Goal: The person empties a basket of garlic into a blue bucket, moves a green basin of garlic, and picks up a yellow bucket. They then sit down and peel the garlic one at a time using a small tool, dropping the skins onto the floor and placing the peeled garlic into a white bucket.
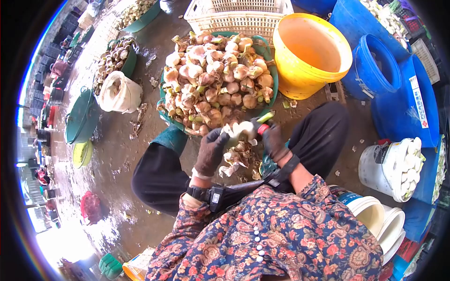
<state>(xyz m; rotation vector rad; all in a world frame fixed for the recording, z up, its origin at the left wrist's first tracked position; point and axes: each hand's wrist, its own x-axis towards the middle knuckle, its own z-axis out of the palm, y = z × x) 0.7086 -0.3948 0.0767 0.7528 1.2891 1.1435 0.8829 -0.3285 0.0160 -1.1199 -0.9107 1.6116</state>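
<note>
A peeled white garlic bulb (243, 127) with a green stem is between my two hands, in front of the heap. My left hand (212, 152), in a dark glove, is closed on the bulb from the left. On the stem side my right hand (275, 141), also gloved, is closed around a small red-handled tool (263, 129); its working end is hidden. Just beyond both hands, unpeeled garlic bulbs (213, 77) fill a wide green basin (273, 77). Loose garlic skins (239, 157) lie below my hands, between my knees.
A yellow bucket (300, 84) and a cream plastic crate (234, 21) stand behind the basin. On the right are blue tubs (403, 112) and a white bucket of peeled garlic (375, 164). To the left, another white bucket (121, 93) stands on the wet floor (117, 154).
</note>
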